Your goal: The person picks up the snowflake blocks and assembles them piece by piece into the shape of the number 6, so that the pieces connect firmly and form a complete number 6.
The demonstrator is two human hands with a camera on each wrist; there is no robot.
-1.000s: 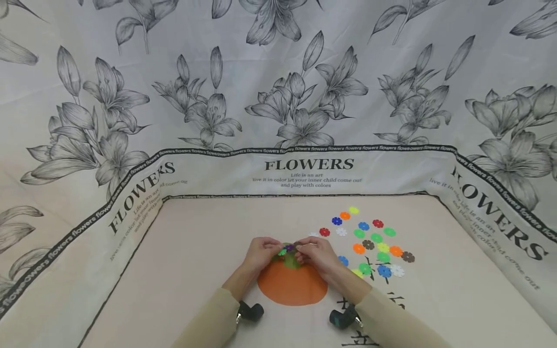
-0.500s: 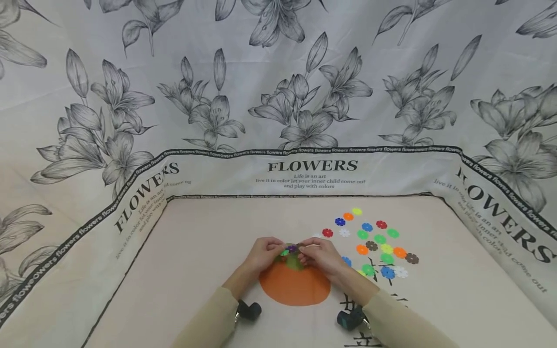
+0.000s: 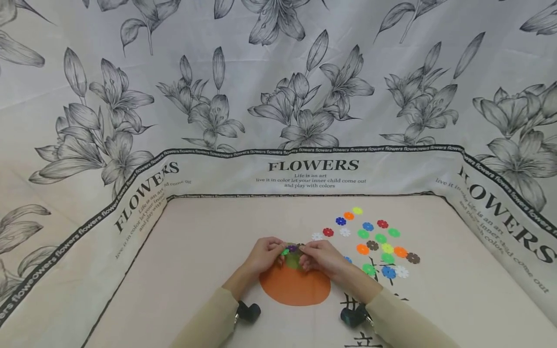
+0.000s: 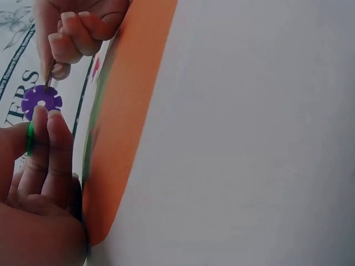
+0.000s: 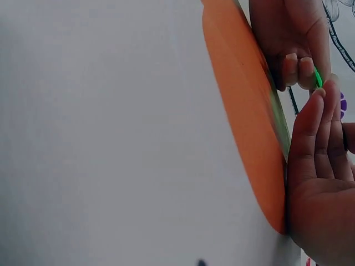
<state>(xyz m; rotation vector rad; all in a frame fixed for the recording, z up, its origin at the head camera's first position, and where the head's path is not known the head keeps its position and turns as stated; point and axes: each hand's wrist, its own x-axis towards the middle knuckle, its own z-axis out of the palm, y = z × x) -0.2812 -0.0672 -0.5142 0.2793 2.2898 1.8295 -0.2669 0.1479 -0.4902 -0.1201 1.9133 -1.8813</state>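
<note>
Both hands meet above the green top of a printed orange persimmon shape [image 3: 295, 286] on the table cloth. My left hand [image 3: 263, 255] pinches a green notched disc [image 4: 30, 138] between thumb and fingers. A purple flower-like disc [image 4: 41, 102] stands joined or pressed against it, with its notched edge showing above the left fingertips. My right hand [image 3: 323, 256] pinches a brown disc [image 3: 300, 246], seen edge-on at the purple disc's upper rim in the left wrist view. Whether the brown disc is slotted into the purple one cannot be told. In the right wrist view the fingers mostly cover the discs.
Several loose notched discs lie spread to the right, among them a red disc [image 3: 328, 232], an orange disc [image 3: 362, 249] and a blue disc [image 3: 388, 272]. Black characters [image 3: 363, 340] are printed on the cloth. A flower-printed curtain [image 3: 313, 171] borders the table behind and at both sides.
The head view has shifted slightly. My right hand has moved a little right and nearer, uncovering a white disc and covering more of a blue one. Both hands keep their pinch.
</note>
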